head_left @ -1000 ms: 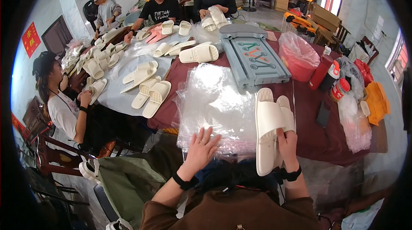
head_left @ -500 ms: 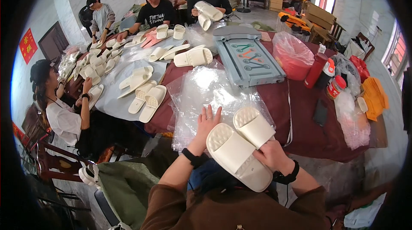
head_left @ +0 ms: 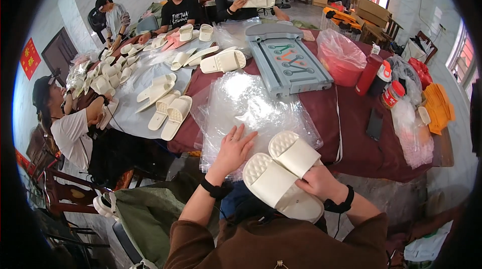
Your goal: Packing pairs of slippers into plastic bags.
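Observation:
My right hand grips a pair of cream slippers at their inner edges, in front of my body near the table's front edge. The two slippers overlap, with quilted insoles and broad straps facing up. My left hand lies with fingers spread on a stack of clear plastic bags, just left of the slippers. Glare washes out part of the bags. Left of the stack, more cream slippers rest on a grey sheet, and another pair lies beyond.
A grey folding plastic stool lies past the bags. To the right stand a red plastic bag, a red flask, a jar and a dark phone. Co-workers handle slippers along the left and far sides of the dark red table.
My left hand has slid slightly back and left over the bags. The held slippers have tilted and shifted a little. Across the table, a co-worker has turned a wrapped pair level.

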### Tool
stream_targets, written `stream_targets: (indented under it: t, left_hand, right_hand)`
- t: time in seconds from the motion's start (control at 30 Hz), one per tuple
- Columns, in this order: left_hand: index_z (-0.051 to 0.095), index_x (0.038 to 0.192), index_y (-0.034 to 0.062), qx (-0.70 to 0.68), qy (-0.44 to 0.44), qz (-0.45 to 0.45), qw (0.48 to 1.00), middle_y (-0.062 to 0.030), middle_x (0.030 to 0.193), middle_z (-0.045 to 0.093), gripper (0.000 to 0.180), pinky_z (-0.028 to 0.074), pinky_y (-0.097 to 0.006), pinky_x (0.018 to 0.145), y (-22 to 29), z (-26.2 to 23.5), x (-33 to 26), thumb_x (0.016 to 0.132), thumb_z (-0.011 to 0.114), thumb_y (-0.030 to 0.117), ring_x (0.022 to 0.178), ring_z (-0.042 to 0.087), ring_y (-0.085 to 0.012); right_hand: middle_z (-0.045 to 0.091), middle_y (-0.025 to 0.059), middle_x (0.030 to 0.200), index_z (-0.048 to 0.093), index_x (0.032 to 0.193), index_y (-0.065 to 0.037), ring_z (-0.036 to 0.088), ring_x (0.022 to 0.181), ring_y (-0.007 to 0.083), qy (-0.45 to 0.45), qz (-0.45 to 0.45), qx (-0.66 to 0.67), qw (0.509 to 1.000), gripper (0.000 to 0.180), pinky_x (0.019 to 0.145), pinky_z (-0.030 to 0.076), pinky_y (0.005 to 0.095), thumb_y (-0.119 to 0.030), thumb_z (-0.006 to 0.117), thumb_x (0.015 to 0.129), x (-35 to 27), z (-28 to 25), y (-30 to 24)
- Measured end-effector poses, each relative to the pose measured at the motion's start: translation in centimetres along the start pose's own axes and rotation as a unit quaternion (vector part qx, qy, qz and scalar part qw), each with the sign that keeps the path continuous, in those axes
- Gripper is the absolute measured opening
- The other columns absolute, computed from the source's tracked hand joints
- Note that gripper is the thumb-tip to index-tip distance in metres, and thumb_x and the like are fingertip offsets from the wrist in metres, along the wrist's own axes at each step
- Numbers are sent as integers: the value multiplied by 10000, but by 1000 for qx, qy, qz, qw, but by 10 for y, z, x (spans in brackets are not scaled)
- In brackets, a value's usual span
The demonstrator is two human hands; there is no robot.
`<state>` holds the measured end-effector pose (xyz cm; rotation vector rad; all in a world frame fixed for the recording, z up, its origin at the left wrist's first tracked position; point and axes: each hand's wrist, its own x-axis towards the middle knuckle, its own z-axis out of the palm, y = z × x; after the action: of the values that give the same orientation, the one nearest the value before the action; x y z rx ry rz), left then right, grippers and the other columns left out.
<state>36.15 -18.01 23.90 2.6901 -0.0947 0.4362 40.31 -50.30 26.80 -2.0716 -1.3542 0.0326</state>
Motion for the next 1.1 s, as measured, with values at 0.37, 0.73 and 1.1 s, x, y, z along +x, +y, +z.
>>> stream_targets:
  t: [0.37, 0.73, 1.1]
  left_hand:
    - [566, 1417, 138, -17, -18, 43, 999, -180, 1573, 394, 413, 223, -575, 1199, 52, -39, 0, 1015, 500, 208, 1459, 304, -466]
    - [485, 1480, 118, -78, 17, 47, 996, -180, 1575, 389, 461, 196, -599, 1199, 42, -48, 1, 1028, 471, 203, 1467, 287, -467]
    - [450, 1518, 175, -97, -77, 64, 990, -164, 1633, 295, 472, 144, -582, 1217, 41, -47, -1, 1049, 415, 209, 1516, 184, -446]
  right_hand:
    - [640, 199, 681, 662, 783, 27, 641, 641, 382, 21, 78, -1, 997, 312, 619, 495, 468, -247, 631, 930, 38, 5, -2]
    - [651, 205, 675, 674, 696, 17, 661, 660, 369, 49, 116, -116, 985, 376, 654, 525, 468, -271, 620, 931, 69, 12, -13]
    - [661, 202, 724, 682, 757, 10, 661, 701, 381, 24, 108, -104, 988, 344, 672, 523, 474, -287, 621, 918, 64, 14, -6]
